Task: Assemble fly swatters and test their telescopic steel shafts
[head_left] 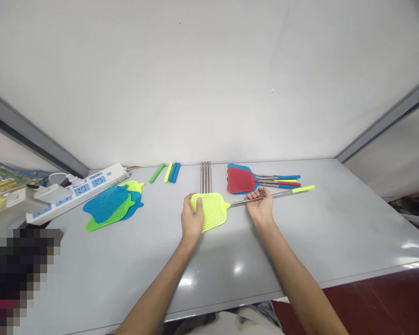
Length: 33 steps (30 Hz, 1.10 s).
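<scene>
Yellow swatter [214,212]: over the counter [125,270], near the steel rods [206,177]
Left grip [192,219]: closed, pinching the mesh [211,218] by its edge
Right grip [261,209]: half open, palm up, the shaft [238,203] lying across it

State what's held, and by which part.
The yellow swatter: the left hand grips its mesh head by the edge; its metal rod lies across the right hand.

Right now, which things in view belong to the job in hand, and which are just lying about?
Likely in the job:
- held yellow swatter
- loose mesh heads
- colored sleeves
- metal rods
- stacked swatters

Apparently just lying about:
- power strip
- white plugs
- shiny packaging
</scene>
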Each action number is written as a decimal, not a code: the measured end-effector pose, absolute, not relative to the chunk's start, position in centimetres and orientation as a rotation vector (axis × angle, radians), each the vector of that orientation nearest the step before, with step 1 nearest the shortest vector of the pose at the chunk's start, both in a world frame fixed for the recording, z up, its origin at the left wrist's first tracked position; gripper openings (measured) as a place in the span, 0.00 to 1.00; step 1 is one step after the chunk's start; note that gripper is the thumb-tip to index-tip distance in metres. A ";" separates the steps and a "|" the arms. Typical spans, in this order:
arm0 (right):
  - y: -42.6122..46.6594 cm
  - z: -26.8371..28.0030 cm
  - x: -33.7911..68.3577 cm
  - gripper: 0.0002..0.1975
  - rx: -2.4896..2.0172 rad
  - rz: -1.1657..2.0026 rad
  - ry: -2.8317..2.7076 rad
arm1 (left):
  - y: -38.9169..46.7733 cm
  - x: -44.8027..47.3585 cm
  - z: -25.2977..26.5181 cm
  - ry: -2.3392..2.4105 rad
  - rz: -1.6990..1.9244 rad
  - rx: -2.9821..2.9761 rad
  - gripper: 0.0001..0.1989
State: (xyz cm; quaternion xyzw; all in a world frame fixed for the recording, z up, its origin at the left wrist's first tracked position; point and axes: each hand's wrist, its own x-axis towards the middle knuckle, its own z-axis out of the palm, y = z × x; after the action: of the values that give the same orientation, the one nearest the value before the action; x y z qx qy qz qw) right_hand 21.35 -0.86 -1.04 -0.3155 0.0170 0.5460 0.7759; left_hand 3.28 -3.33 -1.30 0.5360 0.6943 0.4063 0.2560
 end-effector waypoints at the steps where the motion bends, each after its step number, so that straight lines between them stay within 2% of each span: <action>1: -0.8 -1.0 21.6 0.09 -0.690 1.167 0.040 | -3.3 3.3 -1.3 1.885 1.107 1.452 0.17; 11: -0.6 -1.1 23.1 0.13 -0.686 1.134 0.086 | -3.3 3.3 -1.3 1.773 1.166 1.279 0.24; 15: -0.8 -1.1 23.0 0.14 -0.678 1.143 0.099 | -2.9 3.0 -0.9 1.475 1.208 1.111 0.25; 19: -1.0 -0.8 23.2 0.15 -0.663 1.150 0.124 | -3.0 3.1 -0.2 1.225 1.101 1.005 0.26; 28: -0.9 -0.6 23.9 0.15 -0.631 1.169 0.204 | -3.7 3.7 0.5 1.043 0.963 1.073 0.22; 33: -0.8 -0.9 23.8 0.14 -0.623 1.198 0.226 | -3.5 3.5 0.4 1.056 0.958 1.072 0.23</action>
State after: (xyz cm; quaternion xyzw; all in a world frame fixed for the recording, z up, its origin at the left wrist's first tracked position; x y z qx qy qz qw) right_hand 23.78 -0.80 -0.90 -0.2879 0.1043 0.5532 0.7747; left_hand 3.46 -3.49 0.38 0.4679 0.4608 0.4179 0.6278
